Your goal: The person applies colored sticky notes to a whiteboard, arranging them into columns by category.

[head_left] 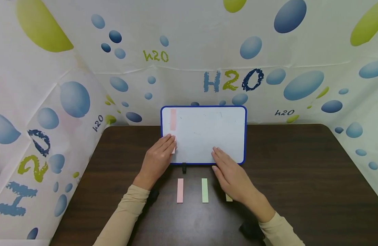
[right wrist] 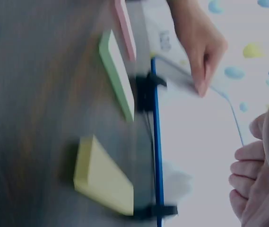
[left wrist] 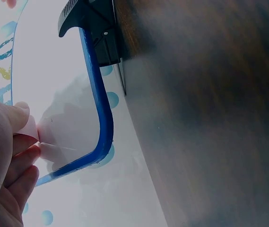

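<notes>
A small whiteboard (head_left: 207, 133) with a blue frame leans upright on a black stand (head_left: 184, 168). Along its left side, near the top, a pale pink sticky note strip (head_left: 173, 119) is stuck. Below that strip, my left hand (head_left: 158, 155) is at the board's lower left and pinches another pink sticky note (left wrist: 29, 128) between thumb and fingers; the fingers cover most of it. My right hand (head_left: 233, 176) is at the board's lower right, fingers extended, fingertips overlapping the white surface, and nothing shows in it.
On the dark wooden table (head_left: 299, 171) in front of the board lie a pink sticky note pad (head_left: 180, 190), a green pad (head_left: 205, 190) and a yellow pad (right wrist: 101, 177), the last partly under my right hand in the head view. A patterned sheet (head_left: 189, 85) hangs behind.
</notes>
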Motion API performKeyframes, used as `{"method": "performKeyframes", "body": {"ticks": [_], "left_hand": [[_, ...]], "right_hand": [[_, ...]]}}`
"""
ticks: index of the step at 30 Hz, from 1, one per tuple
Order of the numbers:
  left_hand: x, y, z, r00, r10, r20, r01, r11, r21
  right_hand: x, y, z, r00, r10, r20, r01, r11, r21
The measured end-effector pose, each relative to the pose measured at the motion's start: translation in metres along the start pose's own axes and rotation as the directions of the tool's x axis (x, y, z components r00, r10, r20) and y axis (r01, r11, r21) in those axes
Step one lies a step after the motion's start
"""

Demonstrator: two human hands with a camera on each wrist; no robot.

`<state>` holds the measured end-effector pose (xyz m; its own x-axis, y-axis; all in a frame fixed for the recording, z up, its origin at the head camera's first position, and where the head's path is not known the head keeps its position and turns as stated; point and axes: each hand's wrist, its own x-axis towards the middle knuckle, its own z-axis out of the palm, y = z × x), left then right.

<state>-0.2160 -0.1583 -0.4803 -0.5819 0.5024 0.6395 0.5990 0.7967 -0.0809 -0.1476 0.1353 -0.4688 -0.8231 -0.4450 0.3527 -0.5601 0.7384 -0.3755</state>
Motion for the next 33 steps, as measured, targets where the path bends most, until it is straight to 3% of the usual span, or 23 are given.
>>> {"method": "performKeyframes", "body": {"ticks": [9,20,33], "left_hand": [[0.002,-0.001,-0.002,1.0,0.004,-0.008,-0.004,1.0,-0.001],[0.001,0.001,-0.002,1.0,-0.01,0.012,0.01,1.0,-0.015],[0.002,0.001,-0.002,1.0,-0.003,0.013,0.003,1.0,0.001]], "right_hand": [[0.005,0.041,-0.011,0.99,0.127,-0.058,-0.129,0.991,-0.046],[0.005,0.063,0.0,0.989,0.072,-0.132,-0.091,0.985,-0.148],[0.007,0.071,0.007,0.99,0.054,-0.13,-0.08,0.976,-0.205]]}}
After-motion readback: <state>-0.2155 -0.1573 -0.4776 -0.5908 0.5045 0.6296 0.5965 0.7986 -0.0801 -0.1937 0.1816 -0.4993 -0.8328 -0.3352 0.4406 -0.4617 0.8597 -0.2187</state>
